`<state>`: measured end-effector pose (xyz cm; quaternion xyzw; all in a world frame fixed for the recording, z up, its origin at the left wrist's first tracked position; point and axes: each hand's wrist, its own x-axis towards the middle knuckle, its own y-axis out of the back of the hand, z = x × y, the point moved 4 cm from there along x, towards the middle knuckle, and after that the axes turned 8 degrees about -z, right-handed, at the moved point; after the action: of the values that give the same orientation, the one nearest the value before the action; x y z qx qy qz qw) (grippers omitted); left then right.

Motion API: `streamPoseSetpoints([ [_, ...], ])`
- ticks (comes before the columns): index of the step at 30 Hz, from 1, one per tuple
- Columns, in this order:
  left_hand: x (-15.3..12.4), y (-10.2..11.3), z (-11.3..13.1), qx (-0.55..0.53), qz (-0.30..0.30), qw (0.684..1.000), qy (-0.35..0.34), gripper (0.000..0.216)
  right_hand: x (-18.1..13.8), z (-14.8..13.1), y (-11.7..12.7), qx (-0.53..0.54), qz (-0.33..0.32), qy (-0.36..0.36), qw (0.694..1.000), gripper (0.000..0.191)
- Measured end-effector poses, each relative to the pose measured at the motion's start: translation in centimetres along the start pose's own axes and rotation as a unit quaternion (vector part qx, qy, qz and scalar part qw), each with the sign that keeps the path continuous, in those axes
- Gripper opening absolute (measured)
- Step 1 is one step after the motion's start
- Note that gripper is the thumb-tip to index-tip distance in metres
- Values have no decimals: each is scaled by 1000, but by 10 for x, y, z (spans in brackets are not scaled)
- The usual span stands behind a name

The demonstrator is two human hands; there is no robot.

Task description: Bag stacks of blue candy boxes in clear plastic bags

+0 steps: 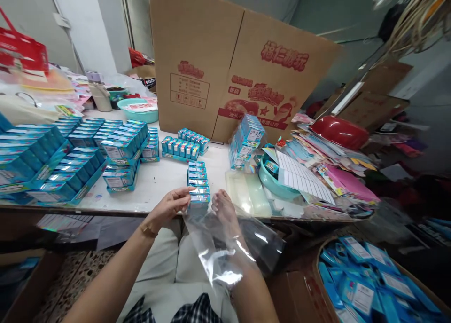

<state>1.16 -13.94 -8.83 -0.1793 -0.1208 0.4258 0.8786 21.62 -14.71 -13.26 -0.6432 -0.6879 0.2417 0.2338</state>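
Observation:
A clear plastic bag [220,262] hangs off the table's front edge, its mouth around the near end of a row of small blue boxes [198,176]. With fingers pinched, my left hand [175,203] grips the bag's left edge beside the nearest box. My right hand [224,209] is curled closed on the right side of the bag, a little apart from the boxes. The bag's loose film drapes over my right wrist and forearm. What lies inside my right fingers is partly hidden.
Stacked trays of blue boxes [121,142] fill the table's left side. A large cardboard carton [197,45] stands behind. To the right are wrapped boxes [246,139], a teal basin [278,184] and piled papers [334,168]. A carton of blue packs [362,285] sits low right.

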Motion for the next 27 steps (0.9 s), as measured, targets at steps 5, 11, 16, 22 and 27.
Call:
streamPoseSetpoints([
  [5,19,29,-43,61,197,977,-55,53,9,26,0,-65,32,8,997,33],
  [11,-1,19,-77,65,201,977,1,46,-18,35,-1,-169,61,47,983,37],
  [16,-48,13,-94,92,149,984,42,45,-66,72,13,-136,79,54,986,37],
  [22,-50,15,-106,85,219,972,-11,49,-68,79,9,-136,93,98,981,44],
  [27,-36,16,-103,61,232,971,3,54,-51,73,5,-107,78,69,989,39],
])
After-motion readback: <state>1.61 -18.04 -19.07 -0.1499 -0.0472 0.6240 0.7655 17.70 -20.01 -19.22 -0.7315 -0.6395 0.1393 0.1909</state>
